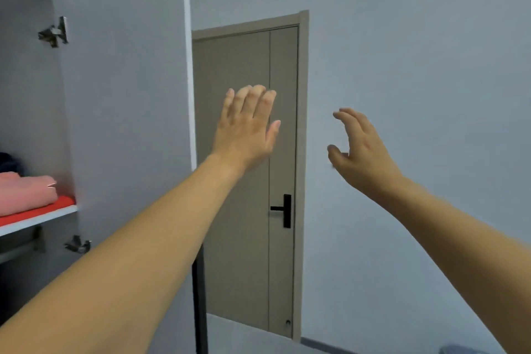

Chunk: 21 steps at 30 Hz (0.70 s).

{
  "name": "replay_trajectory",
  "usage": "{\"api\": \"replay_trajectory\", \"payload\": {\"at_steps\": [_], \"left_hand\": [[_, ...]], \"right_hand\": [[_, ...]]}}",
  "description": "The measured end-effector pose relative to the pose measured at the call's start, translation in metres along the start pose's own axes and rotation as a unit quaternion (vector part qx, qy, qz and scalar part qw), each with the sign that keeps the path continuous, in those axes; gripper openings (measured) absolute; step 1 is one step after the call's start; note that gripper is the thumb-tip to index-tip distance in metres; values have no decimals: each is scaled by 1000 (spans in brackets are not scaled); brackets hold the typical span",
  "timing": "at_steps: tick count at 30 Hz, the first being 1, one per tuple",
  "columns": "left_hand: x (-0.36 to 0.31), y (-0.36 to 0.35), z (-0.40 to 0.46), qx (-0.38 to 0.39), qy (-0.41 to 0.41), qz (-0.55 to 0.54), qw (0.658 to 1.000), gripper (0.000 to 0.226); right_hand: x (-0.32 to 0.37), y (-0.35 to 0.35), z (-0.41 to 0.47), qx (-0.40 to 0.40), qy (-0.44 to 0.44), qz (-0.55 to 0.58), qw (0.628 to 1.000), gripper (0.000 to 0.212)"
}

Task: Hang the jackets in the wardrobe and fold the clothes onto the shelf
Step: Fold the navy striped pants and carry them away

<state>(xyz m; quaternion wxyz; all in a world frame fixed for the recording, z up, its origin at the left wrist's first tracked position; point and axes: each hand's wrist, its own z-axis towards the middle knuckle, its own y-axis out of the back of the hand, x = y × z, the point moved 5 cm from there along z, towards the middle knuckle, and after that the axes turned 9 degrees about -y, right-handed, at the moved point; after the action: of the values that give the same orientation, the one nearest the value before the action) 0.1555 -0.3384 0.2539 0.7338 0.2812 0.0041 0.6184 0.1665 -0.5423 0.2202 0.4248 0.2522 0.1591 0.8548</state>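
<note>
My left hand [247, 126] is raised in mid-air with straight fingers, empty, to the right of the open white wardrobe door [123, 95]. My right hand [359, 149] hangs in the air with loosely bent fingers and holds nothing. On the wardrobe shelf [43, 218] at the far left lies a folded pink garment [26, 192] on top of a red one [61, 202]. A dark garment [8, 161] shows behind them. A hanging rail [17, 253] sits under the shelf.
A taupe room door [244, 167] with a black handle [283, 210] stands shut straight ahead in a grey wall. Metal hinges [54, 31] stick out from the wardrobe side. A black upright bar [199, 304] stands below the wardrobe door edge.
</note>
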Motion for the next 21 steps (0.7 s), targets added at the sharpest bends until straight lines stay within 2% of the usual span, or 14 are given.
{"api": "replay_trajectory", "payload": {"at_steps": [7, 13, 21], "left_hand": [[-160, -102, 50, 28, -66, -97, 993, 56], [-264, -203, 86, 51, -107, -164, 979, 55], [-403, -348, 140, 77, -140, -279, 947, 54]], "right_hand": [[-163, 53, -30, 19, -101, -65, 993, 57], [-296, 65, -52, 36, -182, -120, 975, 56], [-466, 82, -79, 68, -297, -199, 931, 55]]}}
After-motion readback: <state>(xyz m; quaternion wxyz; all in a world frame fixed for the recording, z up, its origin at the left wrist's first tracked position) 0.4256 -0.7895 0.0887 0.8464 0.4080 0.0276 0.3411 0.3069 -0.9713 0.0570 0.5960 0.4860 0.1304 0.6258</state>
